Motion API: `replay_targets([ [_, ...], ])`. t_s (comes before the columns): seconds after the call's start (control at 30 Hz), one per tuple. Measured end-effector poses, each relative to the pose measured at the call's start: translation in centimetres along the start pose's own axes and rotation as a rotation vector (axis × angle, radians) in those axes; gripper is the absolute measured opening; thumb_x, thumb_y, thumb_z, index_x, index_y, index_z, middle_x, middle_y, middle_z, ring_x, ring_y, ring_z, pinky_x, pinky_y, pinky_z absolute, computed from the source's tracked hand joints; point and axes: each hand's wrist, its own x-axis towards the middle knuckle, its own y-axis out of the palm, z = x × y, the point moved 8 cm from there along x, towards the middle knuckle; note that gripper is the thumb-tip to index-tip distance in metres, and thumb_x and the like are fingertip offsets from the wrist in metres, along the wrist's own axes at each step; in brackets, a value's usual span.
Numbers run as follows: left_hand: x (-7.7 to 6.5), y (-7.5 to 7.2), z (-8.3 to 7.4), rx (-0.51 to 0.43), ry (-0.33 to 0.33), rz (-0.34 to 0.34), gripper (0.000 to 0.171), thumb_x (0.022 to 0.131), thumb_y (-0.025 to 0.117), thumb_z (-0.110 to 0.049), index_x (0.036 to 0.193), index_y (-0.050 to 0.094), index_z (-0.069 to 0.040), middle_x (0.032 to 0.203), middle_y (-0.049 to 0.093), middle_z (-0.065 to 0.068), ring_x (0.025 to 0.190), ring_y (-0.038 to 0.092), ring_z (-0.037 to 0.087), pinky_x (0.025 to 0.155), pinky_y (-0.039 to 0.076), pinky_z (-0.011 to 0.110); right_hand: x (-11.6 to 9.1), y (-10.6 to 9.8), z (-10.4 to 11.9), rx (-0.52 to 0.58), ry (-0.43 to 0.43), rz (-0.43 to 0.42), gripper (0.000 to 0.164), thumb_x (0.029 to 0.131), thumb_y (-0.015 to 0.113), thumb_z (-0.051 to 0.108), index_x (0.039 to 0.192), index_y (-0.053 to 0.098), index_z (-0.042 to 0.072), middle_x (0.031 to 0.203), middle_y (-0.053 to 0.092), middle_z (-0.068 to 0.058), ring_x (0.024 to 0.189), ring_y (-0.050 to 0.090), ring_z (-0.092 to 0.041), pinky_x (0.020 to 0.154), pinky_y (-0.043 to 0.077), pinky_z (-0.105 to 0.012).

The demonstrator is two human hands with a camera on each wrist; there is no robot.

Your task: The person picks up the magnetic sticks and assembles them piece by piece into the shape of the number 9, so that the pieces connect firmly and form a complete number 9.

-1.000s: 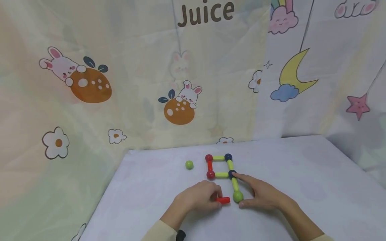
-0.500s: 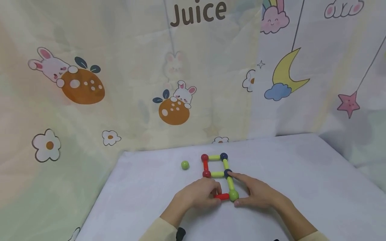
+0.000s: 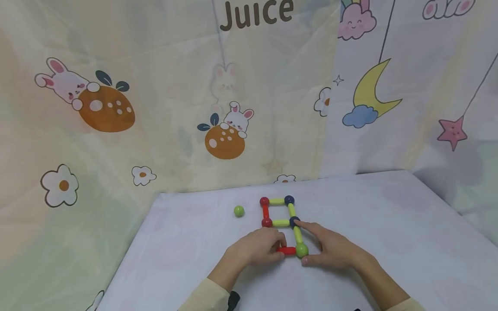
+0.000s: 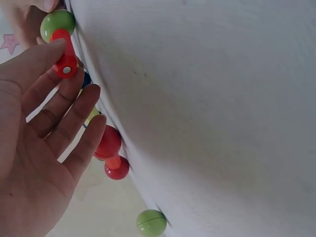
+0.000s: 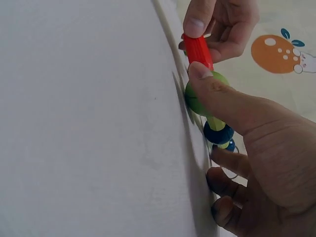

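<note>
A frame of magnetic balls and sticks lies on the table; its upper square joins two red balls (image 3: 264, 201) and two dark blue balls (image 3: 289, 200) with yellow-green sticks (image 3: 281, 223) and one red stick. Below it, another yellow-green stick leads to a green ball (image 3: 301, 250). My left hand (image 3: 256, 247) pinches a red magnetic stick (image 4: 66, 59) between thumb and fingers, its far end touching the green ball. My right hand (image 3: 334, 246) holds the frame's right side, thumb against the green ball (image 5: 197, 98) and index fingertip at the lower dark blue ball.
A loose green ball (image 3: 239, 211) lies left of the frame. The white-covered table (image 3: 186, 242) meets a printed cloth backdrop (image 3: 163, 108) at its far edge. A small black object (image 3: 233, 300) shows beside the left sleeve.
My left hand has moved the red stick right until its end meets the green ball. The right hand keeps its place on the frame. The head view has shifted slightly.
</note>
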Motion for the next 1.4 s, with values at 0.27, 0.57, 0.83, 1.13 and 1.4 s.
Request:
replay_targets([
  [0.27, 0.0, 0.3, 0.4, 0.016, -0.019, -0.008, 0.019, 0.091, 0.079, -0.027, 0.108, 0.072, -0.026, 0.085, 0.058, -0.014, 0.077, 0.053, 0.003, 0.073, 0.049, 0.020, -0.4, -0.2, 2.0, -0.023, -0.110, -0.096, 0.076, 0.081, 0.082, 0.055, 0.147, 0.054, 0.030, 0.153, 0.037, -0.006, 0.116, 0.057, -0.023, 0.088, 0.059, -0.041],
  [0.57, 0.0, 0.4, 0.8, 0.019, -0.016, 0.001, 0.020, 0.091, 0.079, -0.028, 0.110, 0.074, -0.026, 0.087, 0.060, -0.015, 0.081, 0.053, 0.003, 0.078, 0.050, 0.021, -0.3, -0.1, 4.4, -0.016, -0.176, -0.134, 0.041, 0.084, 0.084, 0.041, 0.121, 0.070, 0.027, 0.131, 0.051, 0.004, 0.121, 0.052, -0.022, 0.097, 0.056, -0.045],
  [0.83, -0.8, -0.4, 2.4, -0.018, -0.027, -0.040, 0.018, 0.091, 0.074, -0.020, 0.108, 0.075, -0.024, 0.094, 0.065, -0.016, 0.087, 0.056, 0.003, 0.085, 0.053, 0.025, 0.3, 0.9, 4.6, -0.119, -0.160, -0.109, 0.030, 0.082, 0.087, 0.031, 0.110, 0.076, 0.027, 0.112, 0.049, 0.013, 0.101, 0.050, -0.011, 0.086, 0.053, -0.028],
  [1.13, -1.8, -3.2, 6.0, 0.042, -0.126, -0.198, 0.024, 0.094, 0.074, -0.023, 0.117, 0.069, -0.025, 0.109, 0.062, -0.006, 0.100, 0.058, 0.009, 0.090, 0.056, 0.031, 1.1, 1.7, 5.0, -0.146, -0.149, -0.119, 0.020, 0.084, 0.085, 0.030, 0.102, 0.078, 0.030, 0.105, 0.053, 0.015, 0.093, 0.051, -0.007, 0.081, 0.051, -0.027],
  [1.4, -2.0, -4.8, 8.5, 0.119, -0.161, -0.351, 0.037, 0.092, 0.075, -0.019, 0.127, 0.068, -0.024, 0.129, 0.055, 0.001, 0.116, 0.051, 0.019, 0.098, 0.052, 0.037, 1.2, 1.8, 4.8, -0.120, -0.088, -0.097, 0.022, 0.084, 0.085, 0.027, 0.104, 0.076, 0.032, 0.097, 0.061, 0.023, 0.092, 0.051, -0.006, 0.080, 0.052, -0.027],
])
